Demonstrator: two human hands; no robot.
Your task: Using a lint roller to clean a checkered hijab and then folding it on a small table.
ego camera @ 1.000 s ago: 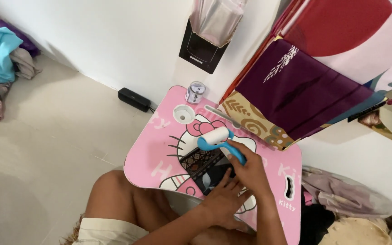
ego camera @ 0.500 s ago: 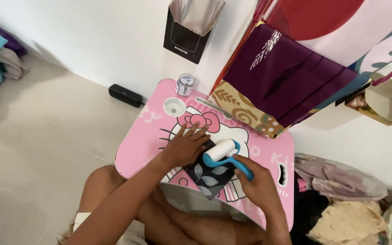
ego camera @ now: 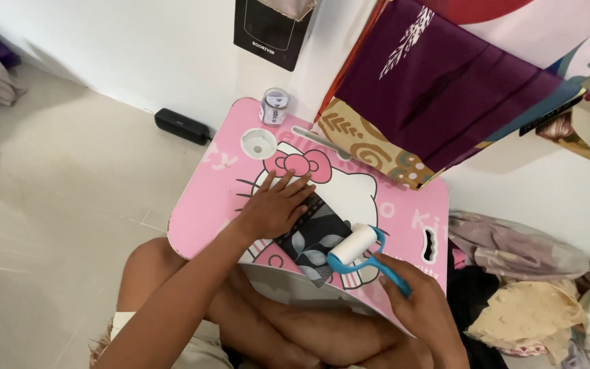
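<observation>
On the pink lap table (ego camera: pixel 206 205), my left hand (ego camera: pixel 274 205) presses the dark patterned cloth's (ego camera: pixel 315 236) left end. My right hand (ego camera: pixel 425 311) holds the blue-handled white lint roller (ego camera: pixel 353 246) at its right end. The small clear jar (ego camera: pixel 274 107) stands behind.

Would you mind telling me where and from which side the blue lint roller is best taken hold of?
Grip the lint roller by its blue handle, coming from the person's near right. The handle slants down and right, away from the white roll that rests on the dark patterned cloth, and the right hand already wraps it there. That probably keeps fingers off the roll. The left hand pins the cloth flat.
</observation>
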